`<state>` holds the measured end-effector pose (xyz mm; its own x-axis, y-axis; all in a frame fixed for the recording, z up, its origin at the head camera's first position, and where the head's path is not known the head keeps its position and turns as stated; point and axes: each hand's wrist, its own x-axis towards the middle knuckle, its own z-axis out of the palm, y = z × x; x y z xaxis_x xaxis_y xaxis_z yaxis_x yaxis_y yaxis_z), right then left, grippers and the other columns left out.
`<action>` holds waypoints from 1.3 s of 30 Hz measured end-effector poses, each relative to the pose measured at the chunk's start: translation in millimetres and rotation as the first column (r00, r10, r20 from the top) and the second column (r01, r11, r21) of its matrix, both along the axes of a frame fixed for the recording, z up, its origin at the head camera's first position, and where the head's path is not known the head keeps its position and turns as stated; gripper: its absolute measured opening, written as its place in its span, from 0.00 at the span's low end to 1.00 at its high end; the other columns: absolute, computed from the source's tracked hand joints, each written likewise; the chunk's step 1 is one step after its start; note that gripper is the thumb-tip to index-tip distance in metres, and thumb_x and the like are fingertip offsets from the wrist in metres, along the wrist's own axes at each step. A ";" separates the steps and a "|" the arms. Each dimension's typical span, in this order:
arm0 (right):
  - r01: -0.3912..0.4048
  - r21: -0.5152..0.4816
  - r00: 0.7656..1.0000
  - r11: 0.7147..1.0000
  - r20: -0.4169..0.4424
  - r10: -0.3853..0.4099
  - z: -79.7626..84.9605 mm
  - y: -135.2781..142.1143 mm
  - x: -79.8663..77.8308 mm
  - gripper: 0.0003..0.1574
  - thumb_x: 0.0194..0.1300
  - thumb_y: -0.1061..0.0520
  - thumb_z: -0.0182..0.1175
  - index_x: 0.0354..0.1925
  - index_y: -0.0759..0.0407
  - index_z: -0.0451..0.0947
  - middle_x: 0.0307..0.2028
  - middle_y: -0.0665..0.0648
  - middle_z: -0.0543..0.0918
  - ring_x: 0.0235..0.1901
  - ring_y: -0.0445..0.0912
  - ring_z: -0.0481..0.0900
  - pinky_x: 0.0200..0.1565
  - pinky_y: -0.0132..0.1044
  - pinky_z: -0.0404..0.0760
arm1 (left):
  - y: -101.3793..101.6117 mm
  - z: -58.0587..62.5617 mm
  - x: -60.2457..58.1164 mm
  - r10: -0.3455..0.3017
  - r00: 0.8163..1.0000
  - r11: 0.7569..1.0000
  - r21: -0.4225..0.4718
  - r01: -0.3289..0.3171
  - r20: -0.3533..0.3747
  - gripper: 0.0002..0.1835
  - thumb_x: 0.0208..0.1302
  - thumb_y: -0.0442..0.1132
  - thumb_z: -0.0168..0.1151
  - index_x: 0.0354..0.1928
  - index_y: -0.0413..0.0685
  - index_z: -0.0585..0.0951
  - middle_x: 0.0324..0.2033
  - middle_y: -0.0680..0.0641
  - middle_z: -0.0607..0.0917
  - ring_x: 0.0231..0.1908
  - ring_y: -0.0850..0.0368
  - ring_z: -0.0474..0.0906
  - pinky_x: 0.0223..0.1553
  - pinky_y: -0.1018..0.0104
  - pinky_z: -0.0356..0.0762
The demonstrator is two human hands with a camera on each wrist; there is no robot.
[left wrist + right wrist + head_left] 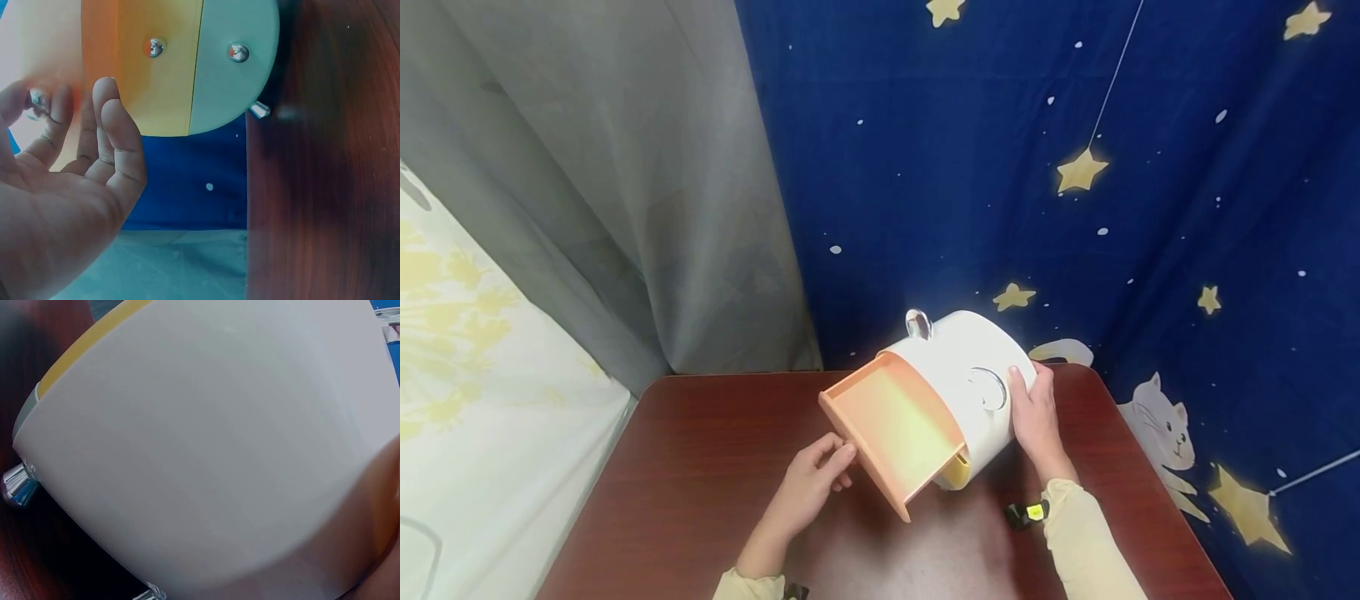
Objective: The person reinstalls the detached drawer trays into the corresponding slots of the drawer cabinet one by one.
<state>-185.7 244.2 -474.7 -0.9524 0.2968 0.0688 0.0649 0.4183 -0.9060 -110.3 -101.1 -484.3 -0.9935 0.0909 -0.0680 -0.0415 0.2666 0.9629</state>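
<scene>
A small white drawer cabinet (981, 358) with a rounded body is on the table. Its peach-orange top drawer (902, 417) is pulled out, and no contents show inside. My left hand (812, 483) pinches the silver knob (39, 100) on that drawer's front between thumb and forefinger, the other fingers raised. Below it, a yellow drawer (162, 94) and a green drawer (234, 81) are closed, each with a silver knob. My right hand (1036, 412) grips the cabinet's right side, thumb on top; its other fingers are mostly hidden.
The cabinet has silver feet (19, 484) and a shiny silver loop (918, 324) on its far side. Under it lies a dark red wooden table (715, 442). A blue star-patterned curtain (925, 167) and a grey curtain (587, 167) hang behind the table.
</scene>
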 end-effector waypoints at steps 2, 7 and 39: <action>0.003 0.002 1.000 1.000 -0.001 -0.003 -0.2 0.0 -0.2 0.44 0.77 0.32 0.43 0.74 0.60 0.50 0.72 0.68 0.61 0.70 0.60 0.63 0.76 0.59 0.57 | 1.0 0.6 -0.1 0.003 1.000 1.000 -0.005 -0.003 -0.011 0.18 0.71 0.55 0.62 0.35 0.46 0.80 0.30 0.45 0.84 0.27 0.56 0.81 0.31 0.62 0.80; 0.004 0.002 1.000 1.000 -0.002 -0.004 -0.7 -0.2 -0.3 0.44 0.77 0.32 0.43 0.74 0.59 0.50 0.72 0.68 0.62 0.70 0.60 0.63 0.76 0.59 0.57 | 5.1 2.4 -2.1 0.028 0.999 0.999 -0.021 -0.029 -0.040 0.19 0.70 0.58 0.61 0.34 0.50 0.80 0.30 0.44 0.84 0.26 0.56 0.80 0.30 0.65 0.79; 0.001 0.008 1.000 1.000 0.003 -0.001 -0.1 0.1 -0.6 0.44 0.77 0.32 0.42 0.74 0.60 0.49 0.72 0.68 0.61 0.70 0.60 0.63 0.76 0.59 0.57 | 26.8 6.6 -15.0 -0.027 0.998 0.999 0.030 0.029 -0.054 0.18 0.70 0.56 0.63 0.34 0.49 0.79 0.30 0.43 0.84 0.25 0.54 0.78 0.31 0.61 0.81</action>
